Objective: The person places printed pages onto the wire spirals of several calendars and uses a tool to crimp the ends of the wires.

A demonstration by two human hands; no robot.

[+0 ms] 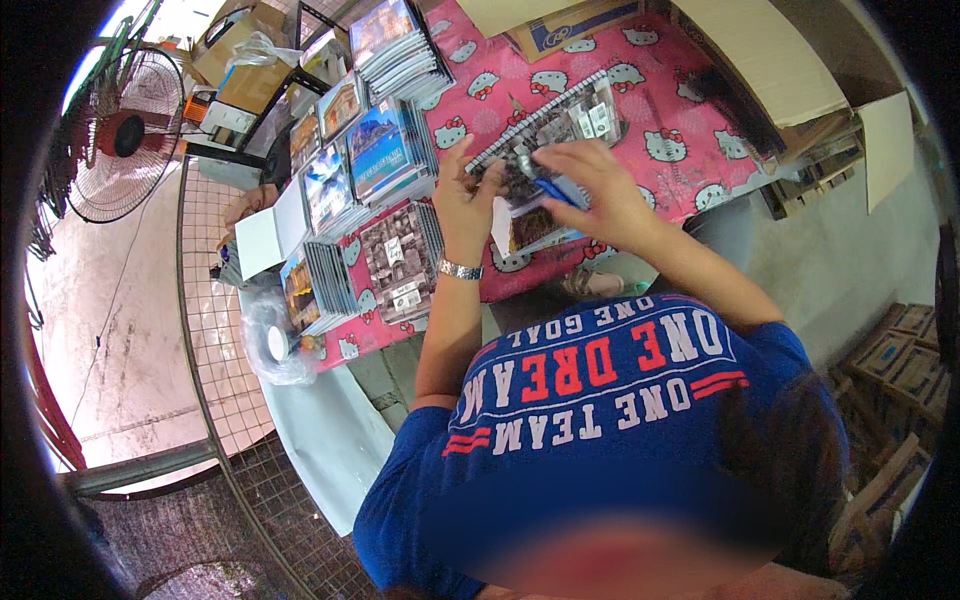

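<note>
A spiral notebook [572, 126] with a grey photo cover lies at an angle on the pink table, its coil along the far-left edge. My left hand [466, 198], wearing a metal watch band, grips the notebook's near-left end, thumb and fingers about the coil's end. Blue-handled pliers [560, 192] are in my right hand [598, 188], their metal head over the cover close to my left thumb. Under the near end, a coloured notebook [530, 236] shows in part. Beside my left forearm lies a stack of grey-covered notebooks [396, 255].
Stacks of notebooks with blue covers [380, 155] and other photo covers [385, 30] fill the table's left side. A plastic bag [275, 340] hangs at the left corner. Cardboard [755, 60] stands at the far right, a fan [125, 135] at the left, bundled boxes [900, 350] at the right.
</note>
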